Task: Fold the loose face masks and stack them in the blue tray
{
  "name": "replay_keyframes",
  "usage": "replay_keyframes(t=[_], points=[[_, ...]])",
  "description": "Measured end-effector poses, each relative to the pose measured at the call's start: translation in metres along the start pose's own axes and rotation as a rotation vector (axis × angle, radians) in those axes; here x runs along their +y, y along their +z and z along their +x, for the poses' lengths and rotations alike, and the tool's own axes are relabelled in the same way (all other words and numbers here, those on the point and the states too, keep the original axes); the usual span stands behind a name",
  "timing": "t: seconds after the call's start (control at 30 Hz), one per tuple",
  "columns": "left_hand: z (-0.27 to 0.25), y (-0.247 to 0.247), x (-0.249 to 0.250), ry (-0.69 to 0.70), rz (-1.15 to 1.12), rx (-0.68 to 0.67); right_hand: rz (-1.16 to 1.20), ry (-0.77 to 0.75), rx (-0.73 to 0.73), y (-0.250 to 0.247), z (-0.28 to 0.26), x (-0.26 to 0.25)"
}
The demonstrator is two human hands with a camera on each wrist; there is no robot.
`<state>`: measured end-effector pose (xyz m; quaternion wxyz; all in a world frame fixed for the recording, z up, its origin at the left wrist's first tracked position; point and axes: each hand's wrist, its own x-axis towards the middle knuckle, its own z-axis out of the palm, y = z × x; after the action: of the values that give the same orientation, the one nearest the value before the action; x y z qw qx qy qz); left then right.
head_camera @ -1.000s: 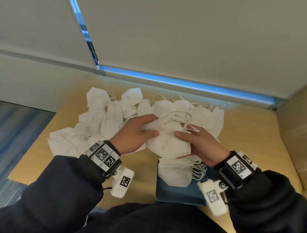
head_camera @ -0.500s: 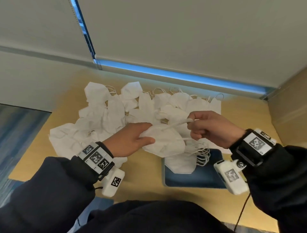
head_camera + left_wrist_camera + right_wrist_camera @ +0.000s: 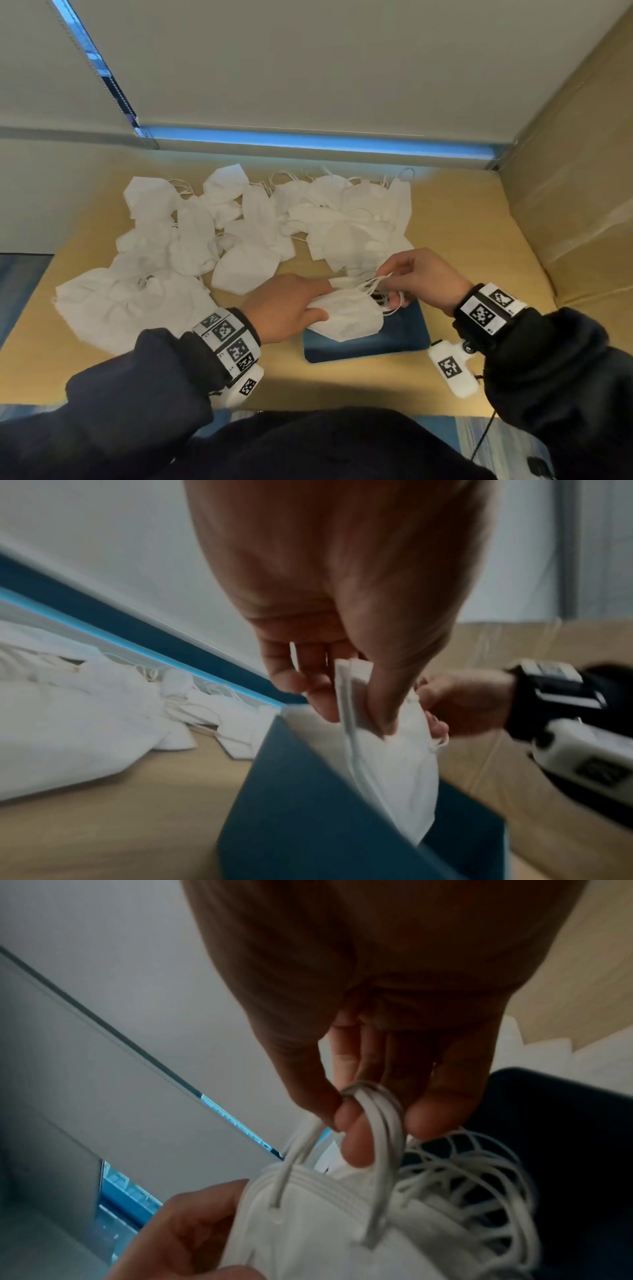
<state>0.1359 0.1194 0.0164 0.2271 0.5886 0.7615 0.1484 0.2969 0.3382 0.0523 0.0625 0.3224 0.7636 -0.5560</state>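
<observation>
A folded white mask (image 3: 346,317) hangs low over the blue tray (image 3: 404,339), on top of masks lying there. My left hand (image 3: 325,299) pinches its left folded edge between thumb and fingers; the left wrist view shows the pinch (image 3: 356,715) on the mask (image 3: 400,777) above the tray (image 3: 291,818). My right hand (image 3: 390,287) pinches the mask's ear loops (image 3: 383,1150) at the right end, seen close in the right wrist view (image 3: 373,1118). More loops (image 3: 479,1191) from the masks beneath spill over the tray (image 3: 565,1137). Several loose masks (image 3: 239,240) are heaped behind and to the left.
The wooden table (image 3: 462,222) ends at the left and near me. A cardboard wall (image 3: 582,171) stands along the right side. A window blind with a blue strip (image 3: 308,140) closes off the back. Bare wood shows right of the tray.
Both hands have brought the folded mask down from over the pile to the tray. My right hand, which had pulled the loops up and right, now holds them low at the tray.
</observation>
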Motion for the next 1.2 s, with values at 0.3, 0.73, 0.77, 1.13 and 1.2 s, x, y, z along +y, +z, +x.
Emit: replay_keyframes(t=[0.3, 0.73, 0.77, 1.13, 1.2], points=[[-0.006, 0.037, -0.001, 0.088, 0.376, 0.162, -0.216, -0.078, 0.124, 0.014, 0.016, 0.015], [-0.039, 0.008, -0.024, -0.213, -0.177, 0.436, 0.244, -0.122, 0.261, 0.019, 0.002, 0.006], [-0.047, -0.001, -0.031, -0.245, -0.205, 0.428, 0.289, -0.136, 0.256, 0.021, 0.0, 0.001], [-0.141, -0.071, -0.168, -0.651, 0.113, -0.042, 0.653, -0.002, -0.174, 0.118, 0.019, -0.092], [-0.151, -0.067, -0.191, -0.668, 0.131, -0.078, 0.786, 0.1, -0.234, 0.152, 0.034, -0.105]])
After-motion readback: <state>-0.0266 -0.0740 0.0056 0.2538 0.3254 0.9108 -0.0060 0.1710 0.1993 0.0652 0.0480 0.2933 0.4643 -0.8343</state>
